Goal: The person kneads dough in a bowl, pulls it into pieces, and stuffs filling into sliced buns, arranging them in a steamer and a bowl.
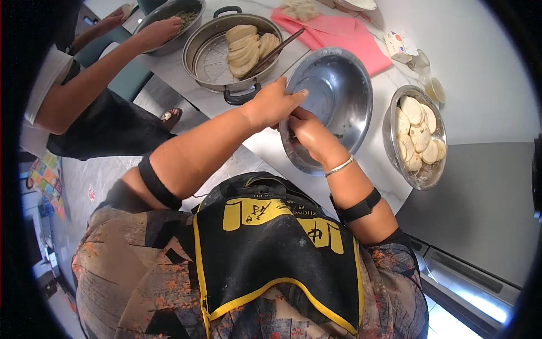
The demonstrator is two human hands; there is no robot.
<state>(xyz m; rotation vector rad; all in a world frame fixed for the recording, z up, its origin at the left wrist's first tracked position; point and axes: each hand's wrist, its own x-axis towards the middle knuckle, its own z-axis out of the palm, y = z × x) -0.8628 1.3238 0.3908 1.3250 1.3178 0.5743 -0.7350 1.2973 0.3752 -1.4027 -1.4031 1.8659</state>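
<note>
My left hand is closed at the left rim of a large metal mixing bowl, its thumb reaching over the bowl's inside. Right beside it, my right hand is over the bowl with its fingers curled in toward the left hand. The two hands meet at the fingertips, and whatever lies between them is hidden. Inside, the bowl is mostly bare shiny metal, with a few dark bits low down. A silver bangle is on my right wrist.
Left stands a two-handled steamer pot with stacked pale dough rounds and a brown stick. To the right, a metal bowl holds more pale rounds. A pink cloth lies behind. Another person's hand reaches into a filling bowl.
</note>
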